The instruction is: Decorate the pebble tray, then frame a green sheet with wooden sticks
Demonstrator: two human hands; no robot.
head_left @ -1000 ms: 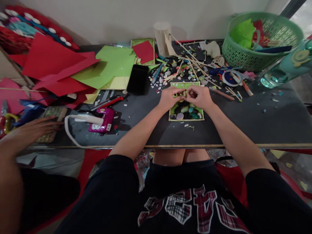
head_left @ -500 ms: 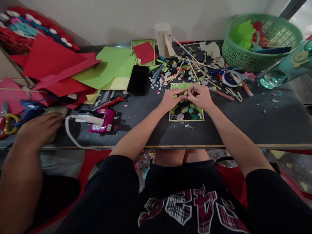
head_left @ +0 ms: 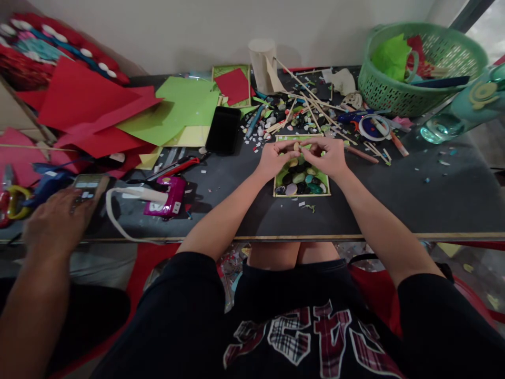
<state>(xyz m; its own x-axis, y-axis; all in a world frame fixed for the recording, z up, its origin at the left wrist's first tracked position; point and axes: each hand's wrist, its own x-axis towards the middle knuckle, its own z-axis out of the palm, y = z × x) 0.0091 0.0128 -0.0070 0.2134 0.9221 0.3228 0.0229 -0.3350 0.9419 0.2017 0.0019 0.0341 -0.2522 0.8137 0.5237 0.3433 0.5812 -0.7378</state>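
Observation:
A small tan pebble (head_left: 297, 147) is pinched in the fingertips of my left hand (head_left: 275, 159). My right hand (head_left: 330, 156) meets it from the other side, thumb and fingers closed at the pebble; their exact contact is too small to make out. Both hands are above the far half of a shallow green tray with a pale stick border (head_left: 302, 195). Inside its near half lie several smooth stones, among them a pale lilac stone (head_left: 291, 189) and a dark green stone (head_left: 314, 188). My hands hide part of the tray's far half.
Behind the tray spread loose pebbles and thin wooden sticks (head_left: 311, 100). A black phone (head_left: 223, 129), purple power adapter (head_left: 168, 196) and red cutter (head_left: 179, 167) lie leftward. At far left, another person's hand (head_left: 59, 216) touches a phone (head_left: 90, 185). A green basket (head_left: 418, 100) and bottle (head_left: 461, 113) stand right.
The pebble and my fingertips have shifted slightly left, and the pebble shows more clearly. The other person's hand has drawn back toward the near left, uncovering a lit phone screen.

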